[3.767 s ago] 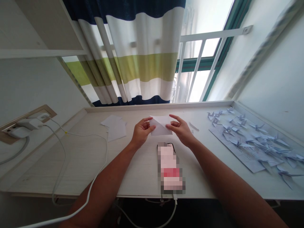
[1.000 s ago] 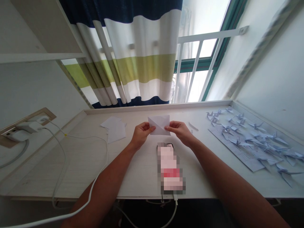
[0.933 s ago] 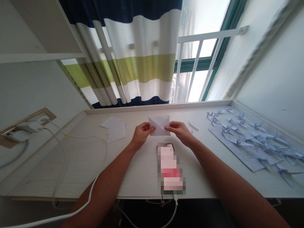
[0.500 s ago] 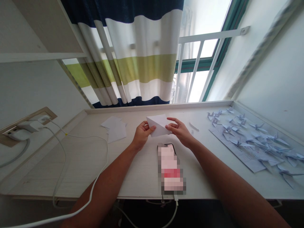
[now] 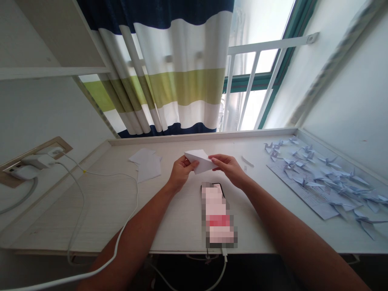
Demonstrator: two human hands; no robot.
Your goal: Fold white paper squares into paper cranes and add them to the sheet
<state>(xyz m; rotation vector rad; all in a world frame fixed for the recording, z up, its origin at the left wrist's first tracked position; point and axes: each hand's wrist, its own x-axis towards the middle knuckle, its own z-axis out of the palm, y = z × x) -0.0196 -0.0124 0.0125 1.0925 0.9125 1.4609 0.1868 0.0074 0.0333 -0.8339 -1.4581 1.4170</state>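
A white square of paper [image 5: 200, 160] with a diagonal crease is held just above the white desk [image 5: 100, 202], partly folded along that crease. My left hand [image 5: 181, 171] pinches its left corner. My right hand [image 5: 230, 167] pinches its right edge, fingers closed on the sheet. A phone [image 5: 218, 214] lies on the desk just in front of both hands, with a cable running off the front edge.
A small pile of blank paper squares [image 5: 146, 163] lies left of my hands. Several folded paper cranes [image 5: 324, 174] cover a printed sheet at the right. A white charger cable [image 5: 91, 173] loops across the left side from a wall socket [image 5: 27, 165]. A paper strip [image 5: 247, 161] lies beyond my right hand.
The sheet was held up flat and open a second ago. My right hand has since brought its side over, so the paper is folding along the diagonal. The left hand has kept its place.
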